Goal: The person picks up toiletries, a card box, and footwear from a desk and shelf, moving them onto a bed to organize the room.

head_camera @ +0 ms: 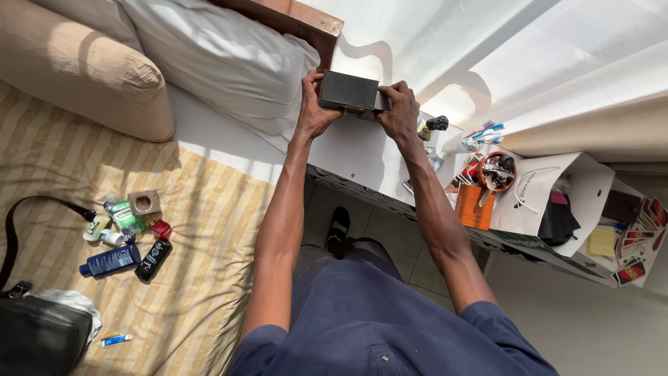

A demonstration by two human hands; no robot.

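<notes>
- We grip a small dark box (pixel 350 92) from both ends: our left hand (pixel 314 104) wraps its left end, our right hand (pixel 399 106) clasps the right end
- The box sits at the far edge of the white bedside table (pixel 351 150), near the wooden headboard (pixel 292 17); it looks shut, with a paler band along its lower front
- The box is rectangular, matte and hard-edged; the table top is smooth and sunlit
- Towards the table's right end lie a round orange bowl (pixel 495 172) of odds and ends and a white paper bag (pixel 550 191)
- On the striped, soft bedspread (pixel 202 230) lie small plastic bottles (pixel 125 240), untouched, beside a black leather bag (pixel 38 331)
</notes>
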